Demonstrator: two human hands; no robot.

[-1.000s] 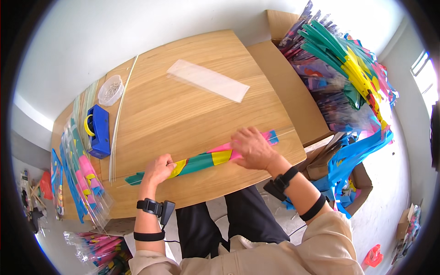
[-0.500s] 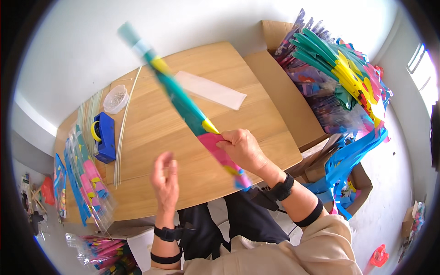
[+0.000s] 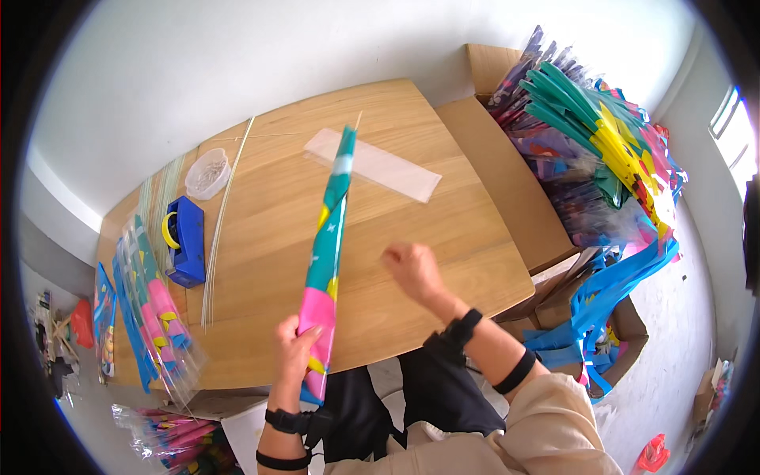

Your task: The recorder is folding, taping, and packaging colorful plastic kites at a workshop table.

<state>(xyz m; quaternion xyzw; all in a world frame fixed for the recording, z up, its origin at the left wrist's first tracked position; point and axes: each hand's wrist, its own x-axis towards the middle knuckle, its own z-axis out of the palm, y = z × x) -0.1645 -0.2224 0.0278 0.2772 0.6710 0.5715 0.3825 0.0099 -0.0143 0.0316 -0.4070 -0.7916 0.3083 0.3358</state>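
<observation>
A folded kite (image 3: 323,257), a narrow roll of teal, yellow and pink sheet, stands nearly upright over the near middle of the table. My left hand (image 3: 294,348) grips its lower pink end, thumb across the front. A thin stick shows behind its upper tip. To the right of the roll, and apart from it, my right hand (image 3: 413,271) hovers over the table with its fingers curled in. It is slightly blurred, and nothing shows in it. Beyond the roll lies a flat, whitish clear sleeve (image 3: 396,170).
On the table's left are a blue tape dispenser (image 3: 188,241), a clear tub (image 3: 208,174) of small pieces, thin rods (image 3: 223,229) and bagged rolls (image 3: 158,309). At right, a cardboard box (image 3: 507,170) holds many bagged pieces, with a teal and yellow bundle (image 3: 598,127) on top. Blue streamers (image 3: 609,285) hang down.
The roll has passed from my right hand to my left and swung from a leftward slant to nearly upright. My right hand has come away from it.
</observation>
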